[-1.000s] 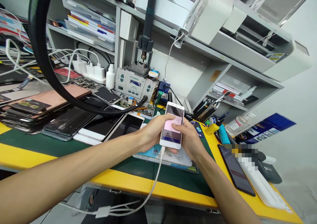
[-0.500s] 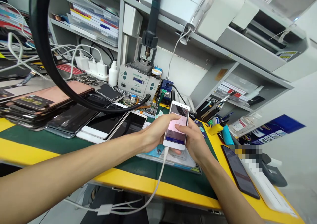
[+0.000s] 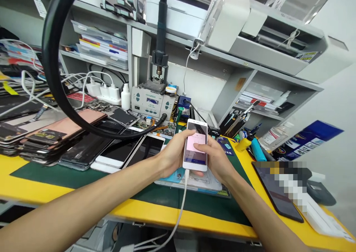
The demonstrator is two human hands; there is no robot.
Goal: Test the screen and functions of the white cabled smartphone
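Between my two hands is a white smartphone [image 3: 199, 159], held upright with its lit screen facing me. My left hand [image 3: 174, 151] grips its left edge, the thumb lying on the screen. My right hand [image 3: 218, 157] wraps the right edge, and its thumb also rests on the glass. The fingers behind the phone are mostly hidden. A white charging cable [image 3: 184, 198] is plugged into the bottom edge and hangs down past the bench front. Under my hands lies a clear plastic tray [image 3: 200, 187] with light blue pieces in it, partly covered.
A thick black hose [image 3: 51, 59] loops in front of a grey rework station [image 3: 148, 101]. Stacked phone parts [image 3: 69, 133] and several phones fill the left. To the right lie a dark tablet [image 3: 278, 192], a yellow bottle [image 3: 244, 143] and a blue bottle [image 3: 258, 150]. Shelves stand behind.
The camera view has shifted, so the bench and shelves sit differently in the picture. Both hands still hold the phone, and the right thumb has moved slightly on the screen.
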